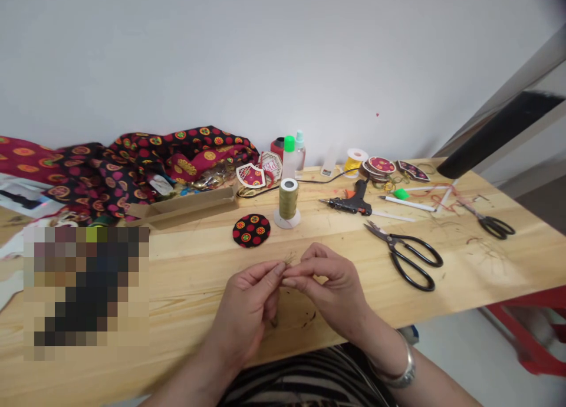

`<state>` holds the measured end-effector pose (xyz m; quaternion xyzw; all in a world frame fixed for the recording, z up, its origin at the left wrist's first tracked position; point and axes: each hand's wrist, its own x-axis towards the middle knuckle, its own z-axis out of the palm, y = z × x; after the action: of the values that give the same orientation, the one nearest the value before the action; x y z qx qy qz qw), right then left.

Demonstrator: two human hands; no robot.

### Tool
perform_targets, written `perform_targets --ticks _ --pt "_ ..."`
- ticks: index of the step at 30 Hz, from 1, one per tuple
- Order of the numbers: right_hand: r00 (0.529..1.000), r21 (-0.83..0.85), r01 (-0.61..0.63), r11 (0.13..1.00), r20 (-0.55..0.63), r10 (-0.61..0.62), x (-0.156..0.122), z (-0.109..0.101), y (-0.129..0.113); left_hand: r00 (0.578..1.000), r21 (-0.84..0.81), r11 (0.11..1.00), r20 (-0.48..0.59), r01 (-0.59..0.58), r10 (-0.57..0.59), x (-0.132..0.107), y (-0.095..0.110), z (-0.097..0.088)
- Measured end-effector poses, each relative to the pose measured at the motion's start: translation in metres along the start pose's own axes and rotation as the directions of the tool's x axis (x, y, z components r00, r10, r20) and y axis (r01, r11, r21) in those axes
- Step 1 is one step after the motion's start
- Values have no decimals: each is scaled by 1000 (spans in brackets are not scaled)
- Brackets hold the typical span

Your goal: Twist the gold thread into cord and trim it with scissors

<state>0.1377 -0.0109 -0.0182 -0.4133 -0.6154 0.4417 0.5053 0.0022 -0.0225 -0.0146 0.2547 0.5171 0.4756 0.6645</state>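
Olive-tan thread ends (289, 258), pinched btwn near-closed fingers of L hand (253, 294) & R hand (333, 284) above wooden table (183, 301), are prob. light, limp & fray-prone, best held just below tips.

A craft workspace, whether in a home or a workshop cannot be told. The wooden tabletop (186, 289) abuts a plain wall (283, 59) and bears sewing and gluing supplies. Left of the cone of olive thread (288, 203) lie heaped patterned fabric (88, 165) and a shallow cardboard box (194, 209); just behind the cone stands a green-capped bottle (289, 161); to its right lie a glue gun (363, 200) and large black-handled scissors (392, 240).
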Motion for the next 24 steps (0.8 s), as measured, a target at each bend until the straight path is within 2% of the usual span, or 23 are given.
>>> perform_targets --ticks 8,24 --pt "991 -48 14 999 -132 -21 4 -2 3 998 60 996 34 -59 57 -3 2 0" --pt "986 -26 -66 997 -158 61 4 -4 6 995 215 972 51 -92 83 -1 -2 -3"
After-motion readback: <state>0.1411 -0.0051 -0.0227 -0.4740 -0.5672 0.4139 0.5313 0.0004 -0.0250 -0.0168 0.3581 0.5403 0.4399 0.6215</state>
